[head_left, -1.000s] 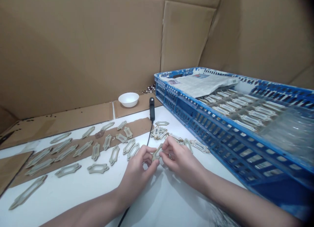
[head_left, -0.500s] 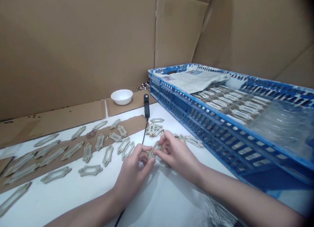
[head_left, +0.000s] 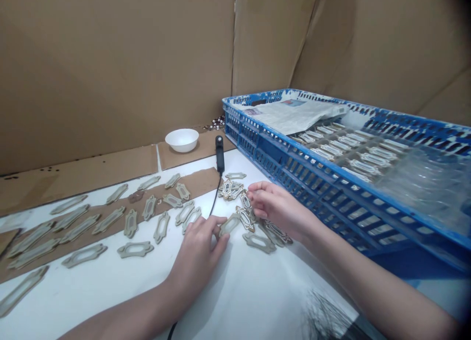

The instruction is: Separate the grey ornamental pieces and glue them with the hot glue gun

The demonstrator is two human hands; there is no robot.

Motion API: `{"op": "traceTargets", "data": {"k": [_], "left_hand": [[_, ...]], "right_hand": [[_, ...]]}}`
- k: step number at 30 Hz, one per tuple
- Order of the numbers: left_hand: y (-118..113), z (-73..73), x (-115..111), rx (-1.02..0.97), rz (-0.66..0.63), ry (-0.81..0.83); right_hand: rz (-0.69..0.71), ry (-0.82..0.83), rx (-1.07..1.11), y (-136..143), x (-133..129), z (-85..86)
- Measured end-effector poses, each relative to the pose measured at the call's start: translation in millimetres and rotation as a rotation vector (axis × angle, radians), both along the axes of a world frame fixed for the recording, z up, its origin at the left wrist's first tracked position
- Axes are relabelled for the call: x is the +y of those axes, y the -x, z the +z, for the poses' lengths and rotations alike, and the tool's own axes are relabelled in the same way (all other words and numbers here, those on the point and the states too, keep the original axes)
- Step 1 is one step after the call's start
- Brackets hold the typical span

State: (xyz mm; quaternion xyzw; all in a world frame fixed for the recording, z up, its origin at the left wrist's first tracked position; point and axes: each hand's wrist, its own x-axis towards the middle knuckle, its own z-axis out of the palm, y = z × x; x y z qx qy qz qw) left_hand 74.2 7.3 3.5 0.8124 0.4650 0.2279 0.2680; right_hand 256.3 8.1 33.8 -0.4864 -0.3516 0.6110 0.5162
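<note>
While pinching one end of a pale frame (head_left: 230, 224) in the left hand (head_left: 198, 242), reaching with the right hand (head_left: 272, 205) to the patterned frames (head_left: 245, 217). Left grip closed on the pale frame, thumb on the near side and fingers on the far side. Right fingers curled close together just beside the pile; cannot tell whether anything is in that grip. Held just above or on the white counter (head_left: 257, 291), the pale frame, its oblong opening showing, left of the patterned frames. Mixed in with these and just to the near side, more plain frames (head_left: 259, 242). Spread to the left, over counter and brown cardboard strip (head_left: 202, 179), many loose frames (head_left: 135, 249), some overlapping. Beyond the hands, a black device (head_left: 220, 156) with its cable running down past the left hand, and a white bowl (head_left: 182, 140) on cardboard. To the right, a blue crate (head_left: 312, 180) with rows of light frames (head_left: 346, 143) inside, partly under a printed sheet (head_left: 294, 117) and beside clear plastic (head_left: 423, 188). At lower right, dark strands (head_left: 324, 315).
</note>
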Motion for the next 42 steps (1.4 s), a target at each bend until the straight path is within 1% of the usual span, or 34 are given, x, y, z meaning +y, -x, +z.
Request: {"op": "traceTargets", "data": {"k": [2,4,7,9,13,18,21,24,26,28,32,35,37,39,40,42], "left_hand": [[0,-0.5,-1,0.081,-0.017,-0.068],[0,-0.5,-1,0.162,-0.025,-0.136],[-1,-0.3,-2,0.237,-0.036,-0.224],[-1,-0.1,-2,0.264,-0.067,-0.269],[0,-0.1,-1,0.294,-0.127,-0.333],[2,-0.7,0,0.294,-0.138,-0.396],[3,1.1,4,0.280,-0.146,-0.450],[1,6.9,15,0.293,-0.104,-0.563],[-5,11.9,28,0.360,-0.079,-0.648],[-14,15.5,41,0.454,-0.076,-0.693],[-32,14.5,63,0.588,-0.081,-0.687],[-39,10.8,68,0.623,-0.098,-0.684],[-38,10.8,67,0.612,-0.075,-0.689],[-34,14.0,65,0.541,-0.011,-0.661],[-32,16.8,63,0.466,0.032,-0.620],[-27,23.5,60,0.257,0.113,-0.470]], "right_hand": [[0.016,0.009,0.058,0,0,2.0],[0.069,0.004,0.065,-1,0,3.1],[0.151,0.002,0.014,-3,1,2.7],[0.172,0.004,-0.036,-5,2,2.1],[0.127,0.007,-0.103,-8,3,2.4],[0.058,0.024,-0.111,-8,4,4.0],[0.003,0.002,-0.097,-9,6,3.9],[-0.049,-0.027,-0.084,-9,7,4.2],[-0.052,-0.031,-0.089,-9,7,4.9],[-0.051,-0.045,-0.113,-8,7,5.4],[-0.083,-0.114,-0.186,-7,7,4.4],[-0.060,-0.165,-0.230,-6,7,1.1],[-0.040,-0.184,-0.258,-7,7,-1.4],[-0.025,-0.198,-0.278,-7,7,-3.5],[-0.014,-0.207,-0.289,-7,7,-4.2],[0.003,-0.230,-0.322,-7,6,-4.7]]}}
